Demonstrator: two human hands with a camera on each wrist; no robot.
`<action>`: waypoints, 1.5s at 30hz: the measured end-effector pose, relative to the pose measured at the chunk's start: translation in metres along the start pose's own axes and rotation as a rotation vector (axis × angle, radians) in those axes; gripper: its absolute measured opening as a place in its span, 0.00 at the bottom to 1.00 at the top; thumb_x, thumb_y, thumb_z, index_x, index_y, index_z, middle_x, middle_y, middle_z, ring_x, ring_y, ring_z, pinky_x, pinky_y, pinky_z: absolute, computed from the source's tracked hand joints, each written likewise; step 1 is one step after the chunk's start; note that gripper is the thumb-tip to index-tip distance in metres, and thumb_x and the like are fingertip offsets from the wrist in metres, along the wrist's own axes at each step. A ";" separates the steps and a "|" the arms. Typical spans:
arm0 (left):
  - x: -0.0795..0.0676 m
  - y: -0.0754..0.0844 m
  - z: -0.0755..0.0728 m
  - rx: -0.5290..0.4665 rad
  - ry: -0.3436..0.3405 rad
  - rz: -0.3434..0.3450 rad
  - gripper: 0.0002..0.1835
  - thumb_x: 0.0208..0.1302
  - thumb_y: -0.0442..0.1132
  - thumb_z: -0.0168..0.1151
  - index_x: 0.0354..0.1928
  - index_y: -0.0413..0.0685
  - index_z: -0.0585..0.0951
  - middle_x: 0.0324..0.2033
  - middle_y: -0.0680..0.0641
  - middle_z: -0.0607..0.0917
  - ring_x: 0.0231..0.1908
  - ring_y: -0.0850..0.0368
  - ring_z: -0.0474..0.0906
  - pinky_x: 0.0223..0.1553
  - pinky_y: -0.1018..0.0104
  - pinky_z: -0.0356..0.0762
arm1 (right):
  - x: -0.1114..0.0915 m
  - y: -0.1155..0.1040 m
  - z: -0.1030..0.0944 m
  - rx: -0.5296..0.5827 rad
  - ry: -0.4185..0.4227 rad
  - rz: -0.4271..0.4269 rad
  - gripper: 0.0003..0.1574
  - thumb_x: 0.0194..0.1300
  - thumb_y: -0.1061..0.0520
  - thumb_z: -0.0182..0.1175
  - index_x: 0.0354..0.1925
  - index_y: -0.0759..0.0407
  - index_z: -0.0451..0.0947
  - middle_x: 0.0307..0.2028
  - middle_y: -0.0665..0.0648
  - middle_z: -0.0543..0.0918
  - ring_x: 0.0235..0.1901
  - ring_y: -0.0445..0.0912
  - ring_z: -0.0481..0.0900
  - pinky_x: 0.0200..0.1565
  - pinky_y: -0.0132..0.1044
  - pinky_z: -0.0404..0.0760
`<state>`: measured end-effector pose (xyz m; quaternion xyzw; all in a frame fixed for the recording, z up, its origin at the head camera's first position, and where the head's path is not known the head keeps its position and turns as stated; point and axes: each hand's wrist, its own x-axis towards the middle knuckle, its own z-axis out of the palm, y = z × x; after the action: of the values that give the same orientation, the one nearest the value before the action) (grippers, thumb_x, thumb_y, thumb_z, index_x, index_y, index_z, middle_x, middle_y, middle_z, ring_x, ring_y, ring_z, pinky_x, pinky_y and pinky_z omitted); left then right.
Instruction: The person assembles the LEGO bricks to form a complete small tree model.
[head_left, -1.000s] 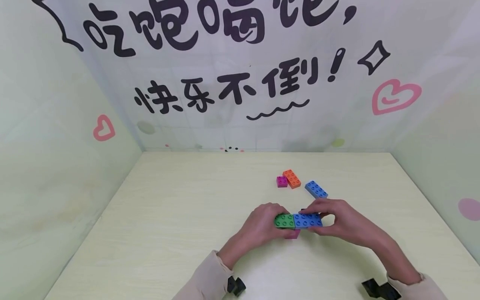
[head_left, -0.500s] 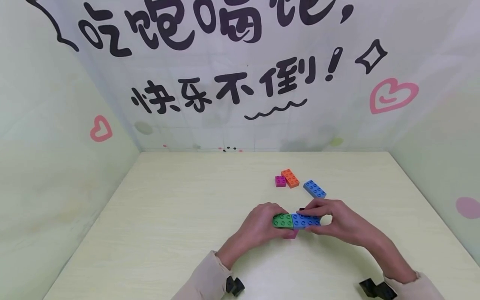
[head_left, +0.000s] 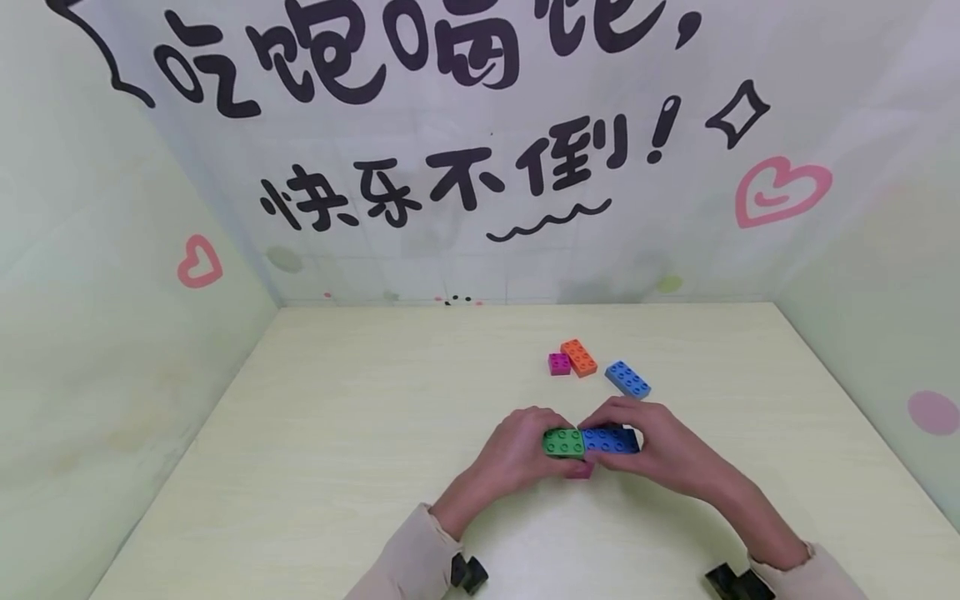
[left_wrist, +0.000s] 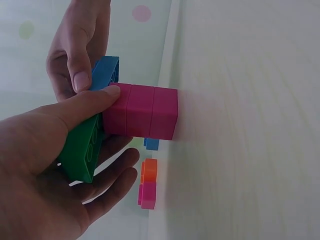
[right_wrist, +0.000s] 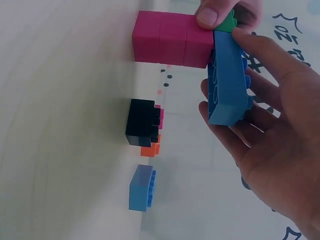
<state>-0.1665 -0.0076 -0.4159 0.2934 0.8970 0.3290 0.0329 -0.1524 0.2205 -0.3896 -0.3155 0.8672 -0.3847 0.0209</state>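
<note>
A green toy brick point(head_left: 562, 442) and a blue toy brick point(head_left: 609, 441) sit end to end on top of a column of three pink bricks point(right_wrist: 172, 39), making a T shape. My left hand point(head_left: 510, 458) grips the green end, its thumb tip on the uppermost pink brick in the left wrist view. With my right hand point(head_left: 671, 454) I hold the blue brick between thumb and fingers, fingertips close to the seam with the green one. The blue brick's studs show between the fingers in the right wrist view. From the head, the hands hide most of the pink column.
Behind the hands lie a small magenta brick point(head_left: 559, 364), an orange brick point(head_left: 578, 357) touching it, and another blue brick point(head_left: 627, 379). A black brick point(right_wrist: 140, 121) stands on the table point(head_left: 360, 400), hidden by my hands from the head. Printed fabric walls enclose the table.
My right hand has slid left along the blue brick toward the green one, uncovering the blue brick's right end and hiding the black brick behind. My left hand keeps its grip.
</note>
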 end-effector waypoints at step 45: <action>0.139 -0.048 -0.017 0.179 -0.184 0.100 0.27 0.62 0.38 0.68 0.64 0.48 0.75 0.61 0.50 0.77 0.60 0.55 0.70 0.62 0.64 0.65 | 0.003 0.005 0.009 -0.129 -0.042 0.100 0.23 0.53 0.48 0.76 0.47 0.47 0.81 0.40 0.38 0.78 0.38 0.37 0.75 0.40 0.31 0.79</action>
<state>-0.3094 0.0294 -0.4129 0.3684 0.9002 0.2206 0.0723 -0.1548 0.2157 -0.3991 -0.2805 0.9043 -0.3195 0.0381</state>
